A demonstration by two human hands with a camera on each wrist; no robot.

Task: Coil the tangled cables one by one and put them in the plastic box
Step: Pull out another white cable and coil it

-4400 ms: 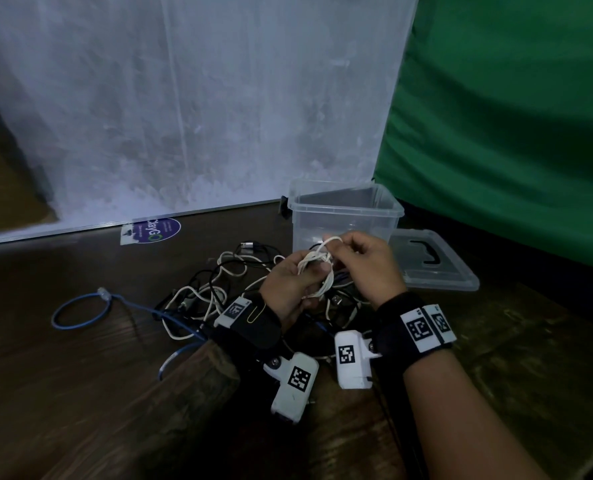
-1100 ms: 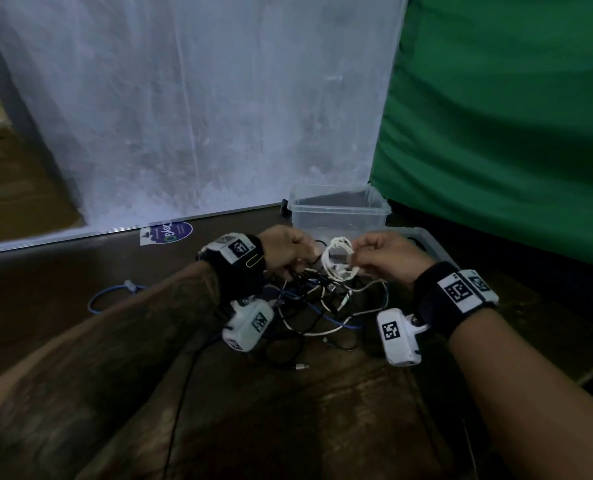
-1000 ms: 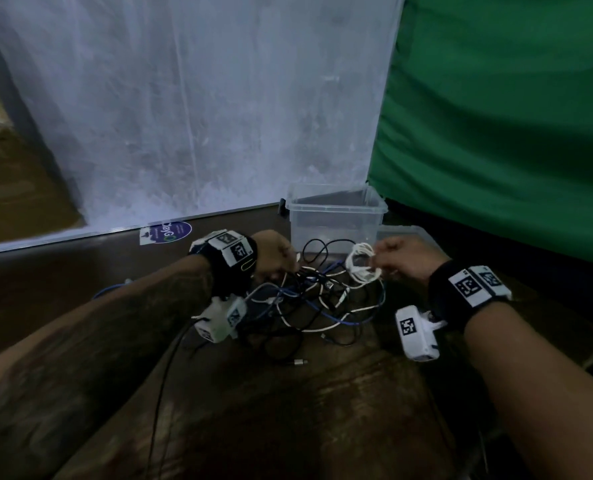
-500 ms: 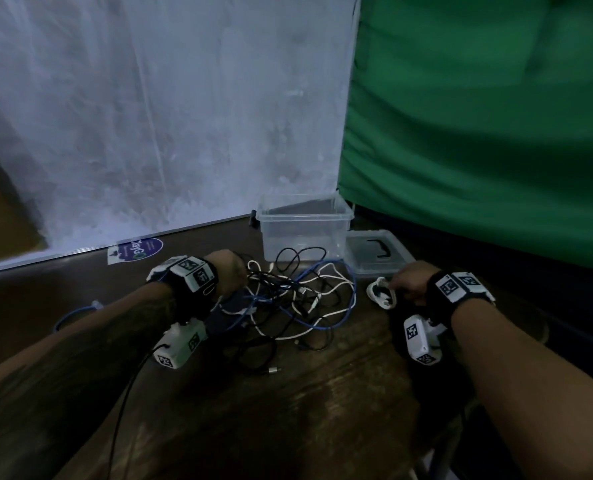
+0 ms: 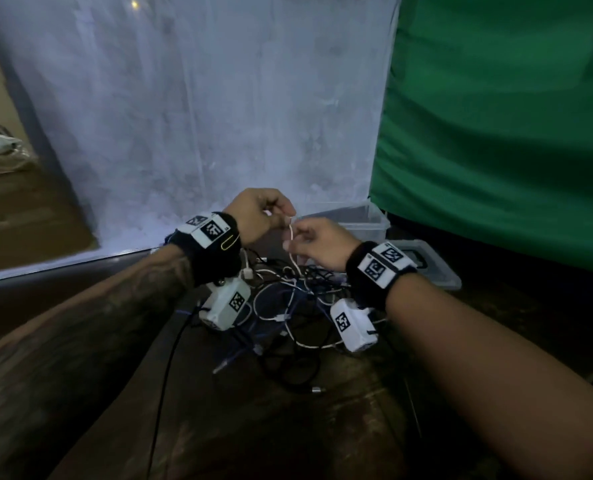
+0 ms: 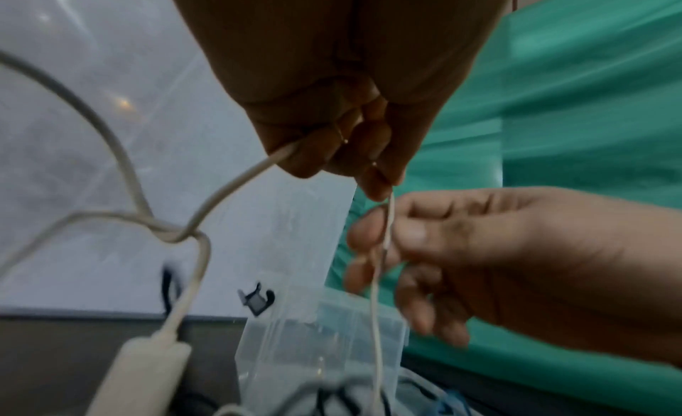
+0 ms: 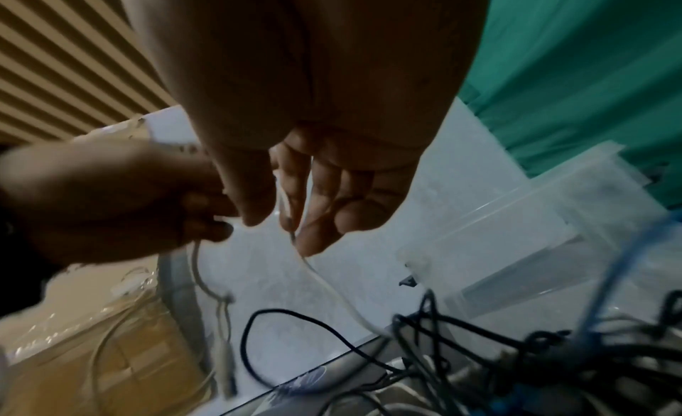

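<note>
1. Both wrist views are blurred; the upper part of each frame is filled by the back of the palm, so only the fingertips show clearly.
2. The plastic box (image 5: 354,220) sits right of centre in the head view, partly hidden behind the right hand (image 5: 317,245). Whether any cable lies inside it cannot be made out.
3. The tangled cables (image 5: 288,306) lie in a dark heap on the counter (image 5: 288,427) in the lower centre, partly covered by the two wrist cameras; single strands are hard to separate.
4. The white cable (image 6: 376,305) is lifted above the heap, at the centre of the head view. It runs from the left hand (image 5: 258,214) down past the right hand into the tangle.
5. The left hand's fingers (image 6: 376,174) are curled and pinch the white cable at the tips; a second length leaves the fist toward the left of the frame, loops over itself and ends in a white plug (image 6: 144,372) at the lower left.
6. The right hand's fingers (image 6: 369,233) are narrowed on the same cable just below the left hand's pinch, thumb against forefinger, the other fingers loosely bent.
7. The box's lid (image 5: 430,268) lies flat on the counter, just right of the box.
</note>
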